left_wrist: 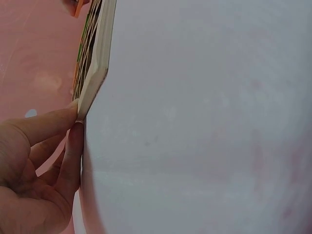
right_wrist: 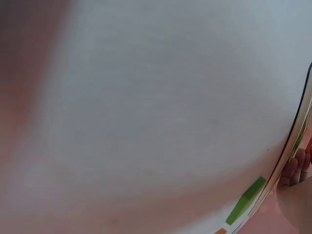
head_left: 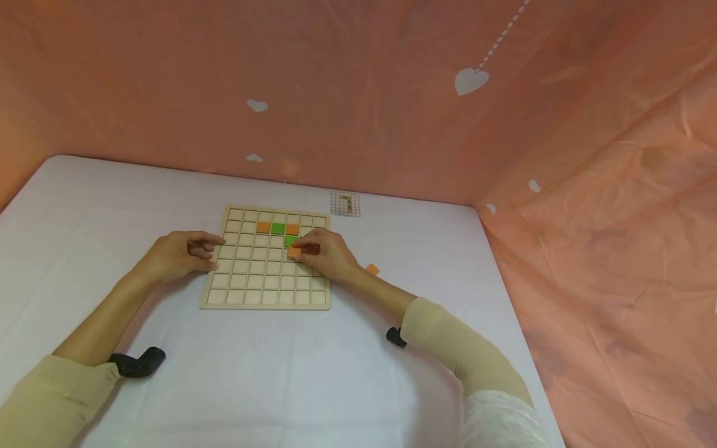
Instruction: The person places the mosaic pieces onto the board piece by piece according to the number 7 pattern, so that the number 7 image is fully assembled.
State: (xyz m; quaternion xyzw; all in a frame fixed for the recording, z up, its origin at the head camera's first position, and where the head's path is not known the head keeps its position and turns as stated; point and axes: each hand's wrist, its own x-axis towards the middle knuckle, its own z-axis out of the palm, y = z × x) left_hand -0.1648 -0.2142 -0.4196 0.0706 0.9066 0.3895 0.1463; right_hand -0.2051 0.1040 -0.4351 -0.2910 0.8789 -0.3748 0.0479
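Soft light; faint shadows on tabletop; right wrist view partly blurred.

Table with white covering, its far left corner rounded. Behind it and along its right side hangs an orange cloth, creased at right. White hearts dot the cloth; from the largest, a dotted white line runs upward.
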